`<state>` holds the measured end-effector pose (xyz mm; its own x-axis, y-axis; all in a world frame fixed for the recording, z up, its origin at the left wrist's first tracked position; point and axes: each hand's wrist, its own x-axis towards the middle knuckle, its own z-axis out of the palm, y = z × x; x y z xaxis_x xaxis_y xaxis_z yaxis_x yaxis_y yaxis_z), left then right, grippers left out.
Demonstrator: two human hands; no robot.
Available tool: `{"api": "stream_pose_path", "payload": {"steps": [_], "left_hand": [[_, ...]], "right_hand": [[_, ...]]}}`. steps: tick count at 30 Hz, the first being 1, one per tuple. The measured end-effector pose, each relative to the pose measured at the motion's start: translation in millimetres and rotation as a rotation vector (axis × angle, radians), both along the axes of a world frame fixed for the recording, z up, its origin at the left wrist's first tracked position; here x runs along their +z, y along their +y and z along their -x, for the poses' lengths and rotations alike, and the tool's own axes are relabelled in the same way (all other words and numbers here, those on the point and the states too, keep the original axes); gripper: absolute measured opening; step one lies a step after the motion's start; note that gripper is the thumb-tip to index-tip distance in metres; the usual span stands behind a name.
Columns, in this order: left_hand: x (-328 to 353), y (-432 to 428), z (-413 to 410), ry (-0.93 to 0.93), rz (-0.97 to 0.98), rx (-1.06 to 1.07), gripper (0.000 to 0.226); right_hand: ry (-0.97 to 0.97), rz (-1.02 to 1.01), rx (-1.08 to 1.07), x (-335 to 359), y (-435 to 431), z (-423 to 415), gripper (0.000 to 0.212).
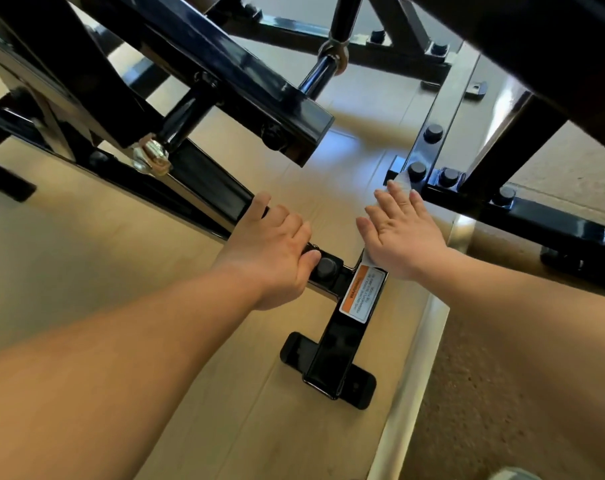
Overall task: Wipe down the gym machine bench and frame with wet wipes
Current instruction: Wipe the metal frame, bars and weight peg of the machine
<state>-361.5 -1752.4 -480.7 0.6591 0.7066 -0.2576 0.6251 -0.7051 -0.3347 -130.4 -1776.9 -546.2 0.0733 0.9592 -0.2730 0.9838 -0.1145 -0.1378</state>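
the left hand (273, 247) is curled round a low black frame bar (207, 183), beside a bolt cap (326, 267). just right of it, the right hand (403, 233) is laid flat, fingers straight, on a white wet wipe (399, 178) pressed onto the cross bar (332, 344). a warning label (361, 296) is seen below its palm.

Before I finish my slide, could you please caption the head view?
Right hand presses a wet wipe onto the black frame; left hand grips it.

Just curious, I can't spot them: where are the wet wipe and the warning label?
wet wipe (402, 180): head view, its white far corner.
warning label (363, 295): head view, centre of the sticker.
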Motion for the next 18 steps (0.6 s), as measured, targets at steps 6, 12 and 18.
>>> {"api": "stream_pose_path", "payload": {"steps": [6,12,18], "left_hand": [[1.1,1.8,0.7,0.039,0.002,-0.009,0.069],[2.9,2.7,1.4,0.104,0.017,-0.029,0.066],[5.3,-0.1,-3.8,0.077,0.019,0.021,0.066]], "right_hand": [[-0.211,0.079,0.248,6.4,13.0,16.6,0.077],[0.031,-0.217,0.272,-13.4,-90.1,22.9,0.063],[0.107,-0.173,0.129,-25.7,-121.1,38.6,0.065]]}}
